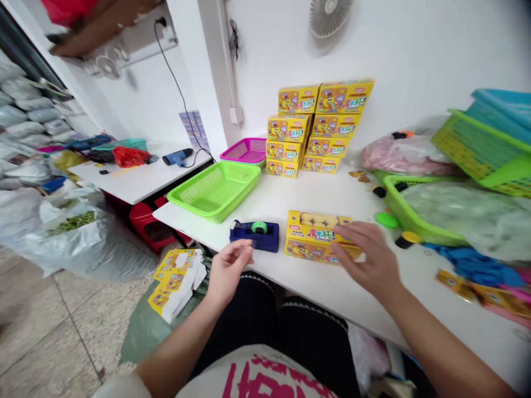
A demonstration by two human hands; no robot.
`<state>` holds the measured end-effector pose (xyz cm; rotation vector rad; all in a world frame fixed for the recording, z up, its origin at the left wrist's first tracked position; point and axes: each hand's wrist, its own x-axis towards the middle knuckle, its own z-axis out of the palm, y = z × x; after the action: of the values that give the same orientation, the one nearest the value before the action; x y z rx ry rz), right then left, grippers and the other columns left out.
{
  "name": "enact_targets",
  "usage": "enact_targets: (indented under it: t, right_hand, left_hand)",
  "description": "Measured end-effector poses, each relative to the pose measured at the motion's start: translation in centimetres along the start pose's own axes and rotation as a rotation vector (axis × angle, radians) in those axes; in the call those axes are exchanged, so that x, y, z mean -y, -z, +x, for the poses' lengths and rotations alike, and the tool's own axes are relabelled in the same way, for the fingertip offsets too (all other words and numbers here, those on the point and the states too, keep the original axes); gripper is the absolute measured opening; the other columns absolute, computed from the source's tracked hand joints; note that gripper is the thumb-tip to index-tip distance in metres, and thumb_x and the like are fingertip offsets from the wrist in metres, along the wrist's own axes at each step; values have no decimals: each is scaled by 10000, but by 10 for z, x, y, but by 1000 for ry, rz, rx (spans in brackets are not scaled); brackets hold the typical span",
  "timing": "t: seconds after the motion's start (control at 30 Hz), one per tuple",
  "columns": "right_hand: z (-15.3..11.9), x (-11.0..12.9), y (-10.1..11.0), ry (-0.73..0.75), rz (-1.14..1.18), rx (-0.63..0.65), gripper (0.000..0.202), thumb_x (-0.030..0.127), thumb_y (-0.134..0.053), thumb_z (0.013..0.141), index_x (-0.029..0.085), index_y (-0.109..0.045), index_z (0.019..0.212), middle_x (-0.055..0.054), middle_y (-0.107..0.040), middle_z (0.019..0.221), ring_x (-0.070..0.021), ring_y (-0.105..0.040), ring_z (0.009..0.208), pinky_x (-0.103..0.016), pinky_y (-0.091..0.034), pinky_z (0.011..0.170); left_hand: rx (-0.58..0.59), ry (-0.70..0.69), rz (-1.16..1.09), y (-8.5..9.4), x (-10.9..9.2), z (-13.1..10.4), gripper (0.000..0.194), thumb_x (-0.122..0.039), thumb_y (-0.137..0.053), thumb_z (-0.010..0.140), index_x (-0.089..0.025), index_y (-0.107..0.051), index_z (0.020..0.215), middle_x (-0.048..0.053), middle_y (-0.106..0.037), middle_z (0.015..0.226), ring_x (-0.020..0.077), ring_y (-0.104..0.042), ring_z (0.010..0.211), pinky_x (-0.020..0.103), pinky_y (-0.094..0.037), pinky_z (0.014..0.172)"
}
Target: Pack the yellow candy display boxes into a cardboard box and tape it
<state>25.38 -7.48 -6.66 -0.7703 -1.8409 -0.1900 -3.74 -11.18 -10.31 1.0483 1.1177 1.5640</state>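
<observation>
You sit at a white counter (315, 193) set against a white wall (415, 50). A fan (329, 15) hangs high on that wall. To your left a white pillar (215, 66) carries a socket box (236, 114), and a black cable (174, 77) runs down the wall beside it. A second white table (136, 177) stands further left, with red stools (145, 221) under it. The floor (45, 326) is pale speckled tile. Filled sacks (25, 116) are stacked at the far left. The light is bright and even.
</observation>
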Motion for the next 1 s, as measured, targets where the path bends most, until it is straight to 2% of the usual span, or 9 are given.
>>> enact_targets:
  t: [0.07,0.13,0.23,0.37,0.47,0.57,0.67,0.77,1.0]
  right_hand:
    - [10,34,-10,-255,207,188,197,270,-656,877,236,-707,1064,-54,-724,1026,-187,-689,917,-326,-579,820]
    - [15,56,-19,-483,393,343,214,347,-662,864,203,-722,1010,-64,-738,973,-178,-702,811,-293,-587,706]
    - [14,62,-20,-610,435,416,182,351,-663,851,196,-737,910,-49,-747,898,-174,-701,779,-282,-569,679]
    - [10,48,-6,-471,248,392,111,286,-647,880,220,-736,869,-18,-744,876,-155,-675,752,-276,-536,670]
    - [8,33,-1,-303,85,336,99,249,-648,887,234,-739,851,-22,-738,881,-177,-670,832,-330,-536,805]
    - [6,16,-3,-201,-44,314,81,257,-674,872,228,-747,850,-42,-723,881,-206,-649,895,-381,-520,871]
    - [3,2,-5,-154,-115,335,67,234,-681,866,202,-737,849,-51,-710,875,-208,-640,886,-380,-524,843]
    - [1,-5,-4,-126,-141,347,80,205,-645,891,189,-718,862,-45,-714,878,-197,-644,863,-369,-526,821]
    - [0,-13,-8,-93,-207,347,73,227,-644,897,193,-707,880,-34,-726,875,-202,-650,855,-366,-522,804]
  left_hand:
    - [136,26,-44,-28,1,-17,291,-367,-788,761,-181,-732,977,-9,-655,751,77,-590,649,197,-500,657]
    - [218,35,-73,-51,3,-27,253,-346,-778,779,-185,-733,969,-6,-662,759,75,-592,657,193,-489,660]
    - [261,41,-108,-75,6,-33,219,-338,-750,810,-182,-725,961,-5,-659,761,70,-579,667,189,-477,673]
    - [232,107,-200,-100,18,-36,307,-357,-741,814,-156,-660,1031,5,-647,772,72,-560,657,195,-473,655]
    - [128,149,-376,-121,29,-35,563,-332,-761,798,-242,-426,1241,-15,-662,809,62,-528,561,202,-455,584]
    - [9,165,-509,-142,37,-35,643,-300,-788,765,-298,-270,1146,-44,-657,801,48,-462,459,182,-394,491]
    - [-61,218,-577,-158,43,-34,639,-292,-810,727,-288,-237,1010,-43,-653,790,43,-438,430,169,-355,449]
    - [-99,270,-620,-169,48,-31,675,-292,-832,689,-283,-220,972,-27,-663,787,44,-435,415,165,-340,431]
    - [-186,307,-618,-177,51,-25,698,-285,-845,667,-280,-216,970,-8,-674,775,41,-409,389,152,-298,395]
